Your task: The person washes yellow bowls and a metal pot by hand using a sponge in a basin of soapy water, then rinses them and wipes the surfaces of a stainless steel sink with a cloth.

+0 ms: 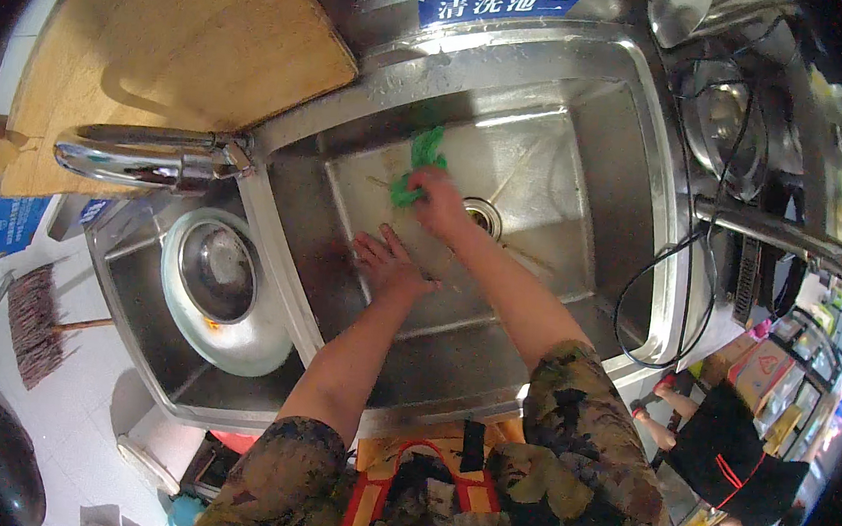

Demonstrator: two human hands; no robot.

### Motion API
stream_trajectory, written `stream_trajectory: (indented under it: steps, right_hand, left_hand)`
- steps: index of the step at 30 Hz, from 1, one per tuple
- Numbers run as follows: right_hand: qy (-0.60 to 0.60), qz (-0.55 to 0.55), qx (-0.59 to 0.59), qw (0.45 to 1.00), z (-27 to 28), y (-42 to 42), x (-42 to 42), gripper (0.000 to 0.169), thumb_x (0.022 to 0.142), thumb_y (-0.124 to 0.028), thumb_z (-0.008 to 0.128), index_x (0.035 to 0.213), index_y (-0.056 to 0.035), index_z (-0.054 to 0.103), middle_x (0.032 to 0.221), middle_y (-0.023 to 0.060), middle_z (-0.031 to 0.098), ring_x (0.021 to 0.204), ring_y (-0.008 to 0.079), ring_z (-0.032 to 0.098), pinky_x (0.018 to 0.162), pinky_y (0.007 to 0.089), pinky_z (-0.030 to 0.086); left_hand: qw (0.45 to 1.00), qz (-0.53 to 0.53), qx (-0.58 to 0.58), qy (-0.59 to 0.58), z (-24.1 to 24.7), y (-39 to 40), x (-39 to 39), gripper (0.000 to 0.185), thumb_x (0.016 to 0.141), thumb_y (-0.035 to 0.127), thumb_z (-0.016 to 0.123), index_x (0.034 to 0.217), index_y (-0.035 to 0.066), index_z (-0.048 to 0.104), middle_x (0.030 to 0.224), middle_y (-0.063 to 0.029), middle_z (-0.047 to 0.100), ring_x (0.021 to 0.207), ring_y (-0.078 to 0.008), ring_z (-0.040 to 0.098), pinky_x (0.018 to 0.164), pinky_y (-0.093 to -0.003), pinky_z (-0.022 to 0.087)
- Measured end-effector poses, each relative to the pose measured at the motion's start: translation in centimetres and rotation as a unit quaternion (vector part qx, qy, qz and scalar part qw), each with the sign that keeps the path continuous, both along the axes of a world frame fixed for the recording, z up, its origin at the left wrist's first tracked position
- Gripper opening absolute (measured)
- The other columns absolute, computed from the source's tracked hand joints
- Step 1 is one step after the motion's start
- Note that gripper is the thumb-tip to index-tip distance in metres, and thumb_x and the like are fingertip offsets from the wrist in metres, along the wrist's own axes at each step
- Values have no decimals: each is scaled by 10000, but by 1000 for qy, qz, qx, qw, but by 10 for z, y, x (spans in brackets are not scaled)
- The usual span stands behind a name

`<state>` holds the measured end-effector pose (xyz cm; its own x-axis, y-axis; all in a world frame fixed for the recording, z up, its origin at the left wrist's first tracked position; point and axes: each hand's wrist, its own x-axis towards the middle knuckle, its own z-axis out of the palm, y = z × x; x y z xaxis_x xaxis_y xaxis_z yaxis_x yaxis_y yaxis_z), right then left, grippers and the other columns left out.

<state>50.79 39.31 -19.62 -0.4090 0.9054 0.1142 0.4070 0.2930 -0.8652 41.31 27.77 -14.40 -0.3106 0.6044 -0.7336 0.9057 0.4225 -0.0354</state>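
Observation:
A stainless steel sink basin lies before me, with a round drain in its floor. My right hand grips a crumpled green cloth against the basin floor, left of the drain. Nearer to me, my left hand is in the basin with its fingers spread and nothing in it; whether its palm touches the floor cannot be told. A curved chrome faucet stands at the basin's left rim, its spout turned away to the left.
Left, a second sink holds a pale basin and a metal bowl. A wooden board overlaps the upper left corner. A black cable loops over the right rim. Another person is at lower right; a broom lies left.

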Motion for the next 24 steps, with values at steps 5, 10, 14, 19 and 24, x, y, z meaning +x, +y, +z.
stream_trajectory:
  steps: [5,10,14,19,24]
  right_hand:
    - [-41,-312,-74,946,55,73,108,325,795,-54,604,1118,-70,578,1069,176,603,995,339,587,869,419,466]
    - [-377,-411,-97,825,19,99,125,264,755,-96,625,1007,-168,655,991,139,606,1011,336,566,870,433,464]
    - [-1,-333,-108,937,-19,63,107,222,757,25,536,883,-122,645,939,76,629,950,220,600,842,358,469]
    - [478,-421,-145,757,97,106,151,125,851,5,562,962,-51,556,948,71,604,849,194,577,789,339,480]
    - [423,-512,-54,746,110,121,76,141,837,43,565,905,-79,545,942,35,585,869,156,543,781,303,446]
  left_hand:
    - [1000,20,-16,3,6,-2,5,1527,502,639,823,1432,4,-208,1448,-395,-167,1354,-551,-141,1073,-663,12]
    - [1000,13,-4,9,16,8,9,1530,492,654,819,1440,10,-194,1461,-380,-149,1362,-546,-116,1082,-650,31]
    - [1000,-14,-19,18,12,7,11,1495,493,666,804,1456,-2,-123,1460,-391,-112,1361,-557,-79,1077,-656,57]
    - [997,-10,77,-8,-3,-14,-4,1474,485,688,782,1468,-16,-61,1444,-423,-87,1359,-567,-58,1062,-669,90]
    - [1000,-17,-11,21,16,8,9,1439,529,658,790,1462,-9,-78,1455,-408,-26,1355,-573,-41,1033,-704,98]
